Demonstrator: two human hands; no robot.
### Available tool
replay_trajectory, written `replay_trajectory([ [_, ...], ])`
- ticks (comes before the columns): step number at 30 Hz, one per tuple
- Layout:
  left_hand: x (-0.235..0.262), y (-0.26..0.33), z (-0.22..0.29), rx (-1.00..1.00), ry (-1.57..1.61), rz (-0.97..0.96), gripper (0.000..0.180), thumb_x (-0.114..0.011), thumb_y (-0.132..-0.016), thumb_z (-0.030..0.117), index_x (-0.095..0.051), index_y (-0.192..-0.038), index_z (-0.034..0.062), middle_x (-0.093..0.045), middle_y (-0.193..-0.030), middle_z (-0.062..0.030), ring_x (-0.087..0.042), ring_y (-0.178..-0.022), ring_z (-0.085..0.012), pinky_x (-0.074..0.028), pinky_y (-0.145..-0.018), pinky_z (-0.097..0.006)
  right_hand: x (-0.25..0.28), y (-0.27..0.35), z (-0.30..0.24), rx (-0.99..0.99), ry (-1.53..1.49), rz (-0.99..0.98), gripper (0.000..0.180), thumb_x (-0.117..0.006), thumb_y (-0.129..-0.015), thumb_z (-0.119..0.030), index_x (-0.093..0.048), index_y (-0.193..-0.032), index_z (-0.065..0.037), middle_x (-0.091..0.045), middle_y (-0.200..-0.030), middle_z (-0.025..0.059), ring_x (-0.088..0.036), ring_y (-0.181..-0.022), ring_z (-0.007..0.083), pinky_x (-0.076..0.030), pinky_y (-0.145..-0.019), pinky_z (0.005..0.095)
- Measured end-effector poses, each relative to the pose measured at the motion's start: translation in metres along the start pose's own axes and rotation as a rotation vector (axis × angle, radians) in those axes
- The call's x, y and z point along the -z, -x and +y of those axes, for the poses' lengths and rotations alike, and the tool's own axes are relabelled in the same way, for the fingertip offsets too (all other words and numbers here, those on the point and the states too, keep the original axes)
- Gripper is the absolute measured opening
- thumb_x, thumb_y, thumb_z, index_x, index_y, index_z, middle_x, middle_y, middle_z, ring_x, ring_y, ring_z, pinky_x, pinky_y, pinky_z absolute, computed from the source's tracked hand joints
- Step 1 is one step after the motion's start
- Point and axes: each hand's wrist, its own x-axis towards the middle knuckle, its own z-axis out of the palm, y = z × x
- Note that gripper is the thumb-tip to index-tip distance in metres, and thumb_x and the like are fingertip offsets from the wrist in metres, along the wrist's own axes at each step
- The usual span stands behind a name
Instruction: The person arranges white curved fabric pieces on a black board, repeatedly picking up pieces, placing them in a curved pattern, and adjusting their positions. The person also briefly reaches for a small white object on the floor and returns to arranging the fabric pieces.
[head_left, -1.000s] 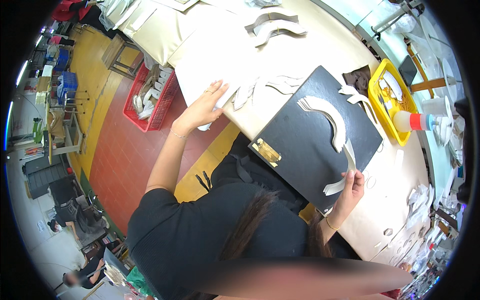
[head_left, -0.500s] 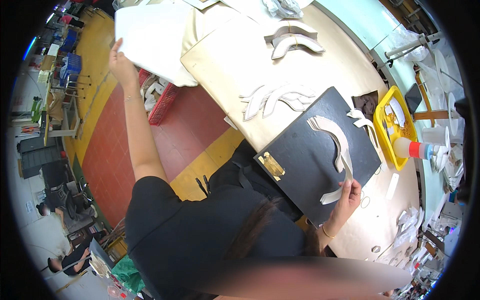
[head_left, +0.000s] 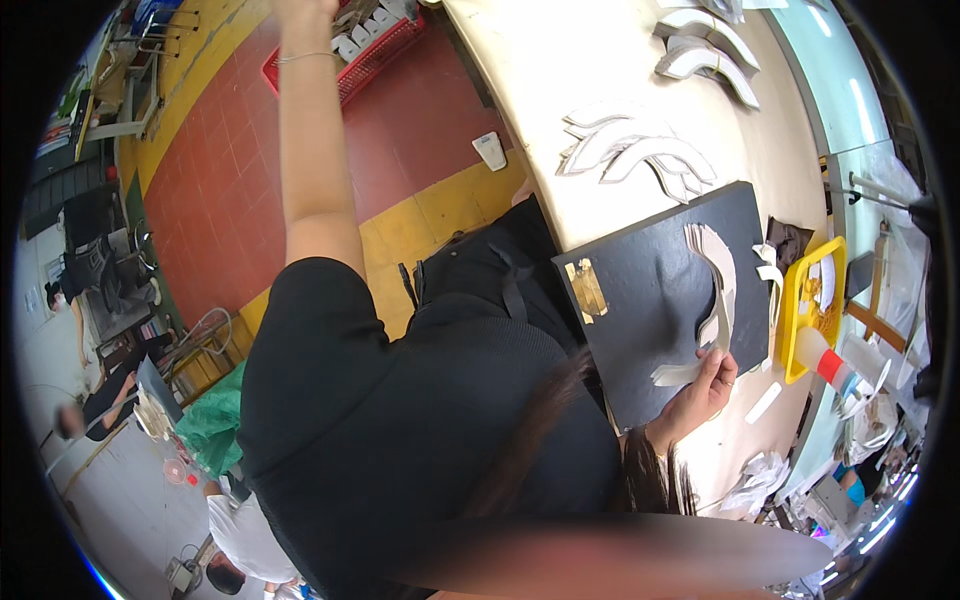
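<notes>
My right hand (head_left: 702, 392) pinches a pale curved strip (head_left: 676, 374) between thumb and fingers, over the near right part of a black board (head_left: 640, 345). Just beyond it, a fanned stack of similar curved strips (head_left: 718, 270) lies on the board and meets my fingertips. My left arm is stretched far out, and my left hand (head_left: 303, 12) is cut off by the top edge beside a red basket (head_left: 375, 70). Its fingers are out of sight, so whether it holds anything cannot be told.
On the table (head_left: 520, 60) beyond the board lie loose curved pieces (head_left: 640, 150) and banded bundles of them (head_left: 708, 55). At right stands a yellow basket (head_left: 797, 305) with a red-banded bottle (head_left: 822, 357). A small white object (head_left: 489, 151) lies on the floor. Other people are at lower left.
The view has shifted, and the large white sheet by my left hand is out of sight. My left hand has gone up to the top edge. My right hand keeps its pinch on the strip.
</notes>
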Motion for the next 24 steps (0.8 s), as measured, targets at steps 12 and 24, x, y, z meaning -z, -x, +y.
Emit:
replay_trajectory([
  [12,-0.003,0.046,-0.091,0.305,-0.199,0.114,0.072,-0.074,-0.070,-0.013,-0.039,-0.133,-0.0148,-0.056,-0.124,-0.0243,-0.064,-0.108,-0.0342,-0.057,-0.088,-0.036,-0.009,0.007,-0.003,-0.011,0.041,-0.026,0.022,-0.066,-0.100,-0.023,-0.064,-0.105,-0.001,-0.066,-0.088,0.0038,-0.056,-0.083,0.0085,-0.044,-0.080,0.0228],
  [24,-0.153,0.026,-0.170,0.280,-0.508,0.200,0.096,-0.064,-0.082,0.004,0.000,-0.151,-0.0159,-0.003,-0.159,-0.0391,-0.011,-0.151,-0.0461,-0.010,-0.127,-0.041,-0.011,0.013,-0.004,-0.022,0.090,0.001,0.024,-0.066,-0.100,-0.024,-0.064,-0.105,-0.001,-0.064,-0.087,0.0040,-0.056,-0.081,0.0088,-0.043,-0.076,0.0227],
])
